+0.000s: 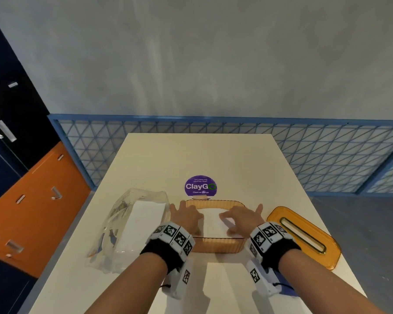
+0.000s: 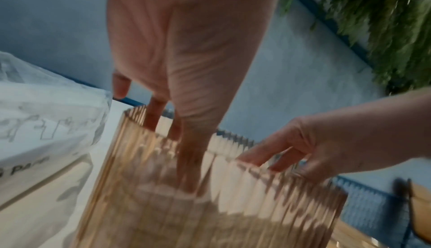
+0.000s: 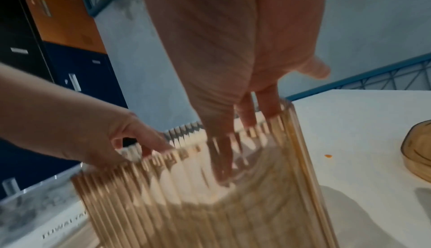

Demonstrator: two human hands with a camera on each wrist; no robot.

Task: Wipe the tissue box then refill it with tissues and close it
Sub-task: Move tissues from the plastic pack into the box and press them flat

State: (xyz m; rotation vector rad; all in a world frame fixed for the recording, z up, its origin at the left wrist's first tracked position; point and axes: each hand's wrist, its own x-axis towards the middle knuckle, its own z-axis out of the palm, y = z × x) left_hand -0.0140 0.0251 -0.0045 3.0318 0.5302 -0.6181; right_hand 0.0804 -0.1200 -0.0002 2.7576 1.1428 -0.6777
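The amber ribbed tissue box (image 1: 216, 245) stands open in the middle of the table, with a white stack of tissues (image 1: 211, 219) inside. My left hand (image 1: 186, 214) reaches into the box's left end, fingers straight down on the stack. At the right end my right hand (image 1: 238, 217) lies flat on the tissues with its thumb spread. In the left wrist view my left hand's fingers (image 2: 186, 159) go down behind the ribbed wall (image 2: 210, 215). The right wrist view shows my right fingers (image 3: 224, 150) inside the box (image 3: 210, 215). The amber lid (image 1: 304, 236) with a slot lies right of the box.
A clear plastic pack of white tissues (image 1: 132, 225) lies left of the box. Behind the box, a purple ClayGo sticker (image 1: 200, 186) sits on the cream table (image 1: 213, 155). Something blue (image 1: 284, 284) shows under my right wrist. A blue mesh railing (image 1: 327, 155) runs behind the table.
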